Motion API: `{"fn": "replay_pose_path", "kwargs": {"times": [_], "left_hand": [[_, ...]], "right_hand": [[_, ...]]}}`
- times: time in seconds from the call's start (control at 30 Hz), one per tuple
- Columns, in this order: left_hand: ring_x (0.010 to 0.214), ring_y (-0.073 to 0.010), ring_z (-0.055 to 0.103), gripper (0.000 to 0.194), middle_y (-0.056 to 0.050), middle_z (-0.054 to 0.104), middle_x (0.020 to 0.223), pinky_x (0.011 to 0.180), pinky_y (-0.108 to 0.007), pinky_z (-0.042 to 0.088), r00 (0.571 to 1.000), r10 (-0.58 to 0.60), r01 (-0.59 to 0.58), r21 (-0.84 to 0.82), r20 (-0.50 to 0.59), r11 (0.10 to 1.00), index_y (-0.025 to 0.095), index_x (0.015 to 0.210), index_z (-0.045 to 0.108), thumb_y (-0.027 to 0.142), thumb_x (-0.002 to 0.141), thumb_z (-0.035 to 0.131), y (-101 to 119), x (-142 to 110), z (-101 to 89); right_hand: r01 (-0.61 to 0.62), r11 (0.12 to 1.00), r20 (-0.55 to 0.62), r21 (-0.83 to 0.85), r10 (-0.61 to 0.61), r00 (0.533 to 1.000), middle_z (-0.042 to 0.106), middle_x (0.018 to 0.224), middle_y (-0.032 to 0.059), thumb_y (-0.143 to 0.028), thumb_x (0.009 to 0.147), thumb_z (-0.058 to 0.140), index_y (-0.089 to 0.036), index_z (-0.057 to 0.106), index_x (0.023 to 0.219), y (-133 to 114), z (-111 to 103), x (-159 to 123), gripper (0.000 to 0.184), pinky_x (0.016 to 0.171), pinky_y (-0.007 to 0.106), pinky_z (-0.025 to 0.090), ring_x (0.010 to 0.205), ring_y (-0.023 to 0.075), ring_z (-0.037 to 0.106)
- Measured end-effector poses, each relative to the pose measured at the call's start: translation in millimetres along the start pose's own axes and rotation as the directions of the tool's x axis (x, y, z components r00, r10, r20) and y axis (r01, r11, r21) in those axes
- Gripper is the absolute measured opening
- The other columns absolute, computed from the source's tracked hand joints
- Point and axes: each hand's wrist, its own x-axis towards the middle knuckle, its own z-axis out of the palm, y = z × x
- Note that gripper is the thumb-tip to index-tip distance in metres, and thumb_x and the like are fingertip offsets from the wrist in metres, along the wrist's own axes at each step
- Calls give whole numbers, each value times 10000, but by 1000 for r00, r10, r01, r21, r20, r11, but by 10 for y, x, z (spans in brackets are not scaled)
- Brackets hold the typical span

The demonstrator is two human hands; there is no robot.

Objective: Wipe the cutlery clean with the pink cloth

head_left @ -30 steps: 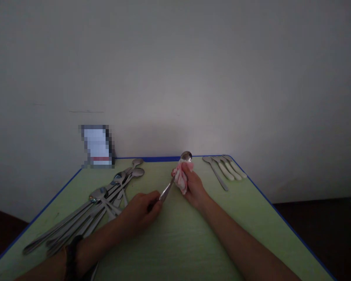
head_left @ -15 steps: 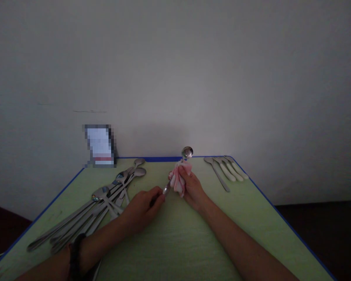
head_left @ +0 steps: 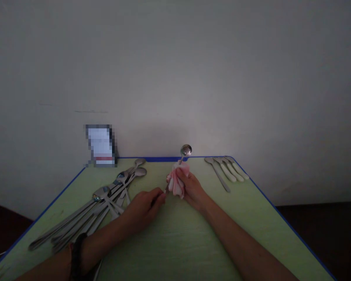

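Note:
My left hand (head_left: 152, 203) is closed on the handle end of a shiny metal spoon (head_left: 186, 150), whose round bowl points up and away from me. Around the middle of that spoon, my right hand (head_left: 190, 187) grips a crumpled pink and white cloth (head_left: 178, 179). The cloth covers most of the handle, so only the bowl, a bit of neck and a short piece near my left fingers show. Left of my hands lies a heap of metal cutlery (head_left: 99, 205), with several spoons and long handles crossing one another; my left forearm hides part of it.
On the right side of the green table (head_left: 175, 246) lie a metal spoon (head_left: 218, 175) and several pale-handled pieces of cutlery (head_left: 228, 171) in a row. A blurred-out upright device (head_left: 101, 144) stands at the back left, near the grey wall (head_left: 175, 78).
My right hand and the cloth have slid slightly down the spoon's handle, toward my left hand. More of the spoon's neck shows above the cloth. The cutlery on the table has not moved.

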Motion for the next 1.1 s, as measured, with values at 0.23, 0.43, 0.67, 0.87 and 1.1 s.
{"fn": "replay_pose_path", "kwargs": {"times": [0.23, 0.43, 0.67, 0.87, 1.1], "left_hand": [[476, -110, 404, 242, 61, 404, 521, 496, -225, 250, 1000, -10, 10, -16, -10, 1000, 192, 720, 447, 343, 876, 340, 35, 0, -5], [462, -104, 385, 215, 68, 382, 508, 493, -225, 245, 1000, 2, -2, -11, -6, 1000, 193, 707, 432, 318, 861, 348, 45, 3, -17], [468, -101, 385, 238, 63, 390, 511, 492, -222, 242, 1000, 16, -16, -7, -3, 1000, 189, 690, 436, 327, 863, 349, 39, 8, -14], [470, -107, 393, 244, 66, 400, 517, 494, -221, 254, 1000, 16, -16, -44, 6, 999, 186, 759, 461, 351, 887, 335, 38, -10, -12], [467, -110, 401, 248, 62, 411, 512, 493, -223, 251, 1000, 1, -1, -29, 7, 1000, 189, 735, 457, 356, 879, 342, 42, 2, -13]], "right_hand": [[-11, 999, 22, -33, 11, 1000, 686, 717, 46, -432, 694, 682, -127, 628, 780, -14, 22, -21, 322, 551, 239, 481, 605, 131, 617], [-17, 997, 35, -71, 20, 999, 675, 669, 32, -439, 727, 645, -131, 644, 767, -36, 40, -37, 311, 549, 240, 473, 554, 119, 594], [-22, 998, 32, -61, 24, 999, 667, 636, 32, -455, 716, 652, -118, 658, 766, -26, 24, -20, 341, 568, 235, 464, 556, 114, 585], [-30, 998, 18, -61, 31, 999, 666, 631, 28, -442, 703, 667, -121, 660, 757, -38, 27, -25, 326, 543, 224, 456, 559, 115, 584], [-30, 998, 14, -59, 31, 999, 662, 629, 31, -448, 710, 660, -116, 657, 745, -40, 34, -30, 334, 525, 223, 457, 541, 113, 580]]}}
